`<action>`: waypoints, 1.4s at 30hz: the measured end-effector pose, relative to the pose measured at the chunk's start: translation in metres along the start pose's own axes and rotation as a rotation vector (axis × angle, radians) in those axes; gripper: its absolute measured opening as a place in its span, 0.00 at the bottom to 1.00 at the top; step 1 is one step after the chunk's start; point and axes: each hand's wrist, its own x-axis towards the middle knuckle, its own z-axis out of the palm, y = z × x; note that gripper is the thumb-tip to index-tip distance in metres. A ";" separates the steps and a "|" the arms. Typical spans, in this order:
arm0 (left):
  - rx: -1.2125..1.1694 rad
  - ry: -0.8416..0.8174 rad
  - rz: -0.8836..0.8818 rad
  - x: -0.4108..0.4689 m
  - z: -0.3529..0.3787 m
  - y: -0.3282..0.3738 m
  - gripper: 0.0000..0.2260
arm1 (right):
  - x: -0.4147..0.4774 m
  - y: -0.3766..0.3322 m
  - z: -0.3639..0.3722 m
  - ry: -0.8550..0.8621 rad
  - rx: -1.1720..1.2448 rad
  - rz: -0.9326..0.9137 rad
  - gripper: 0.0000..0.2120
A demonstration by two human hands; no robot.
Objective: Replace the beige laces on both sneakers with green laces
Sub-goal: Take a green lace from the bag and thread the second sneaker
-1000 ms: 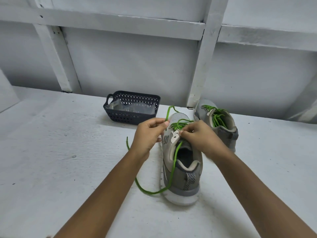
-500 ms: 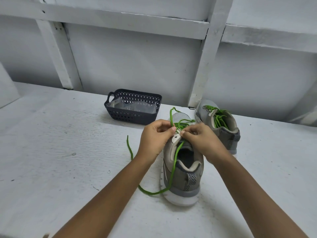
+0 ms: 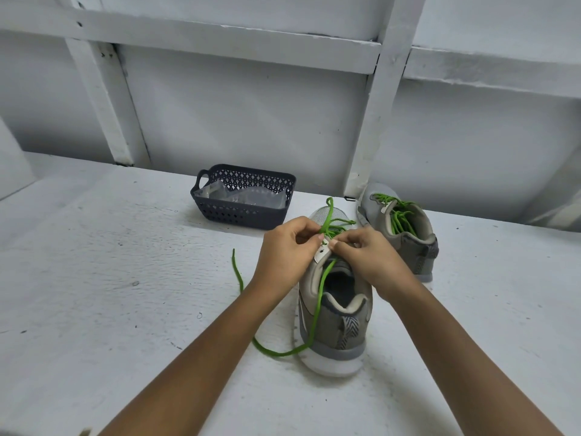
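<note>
Left grip point(image 3: 287, 248), right grip point(image 3: 364, 258), pinching green lace point(image 3: 321, 294)

Soft, even, cool light; the white bench point(image 3: 94, 309) reads bright. Faint shadows lie under the basket point(image 3: 242, 212) beyond the left hand point(image 3: 284, 250) and round the sneaker point(image 3: 336, 325) sole below the right hand point(image 3: 367, 259). Beams point(image 3: 220, 42) far above them bow with wide-angle distortion.

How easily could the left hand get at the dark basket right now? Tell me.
Probably yes: the dark basket sits just beyond the left hand with nothing between, though its fingers pinch the green lace.
</note>
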 end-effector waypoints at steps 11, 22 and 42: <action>0.015 0.016 -0.014 -0.003 0.005 -0.001 0.03 | -0.002 -0.002 0.000 -0.014 0.021 -0.019 0.11; 0.186 -0.024 0.011 -0.019 0.010 0.000 0.12 | -0.005 -0.003 0.008 0.018 -0.374 -0.052 0.06; 0.041 0.069 -0.041 -0.031 0.010 -0.002 0.10 | -0.033 -0.011 -0.061 -0.145 0.212 0.234 0.16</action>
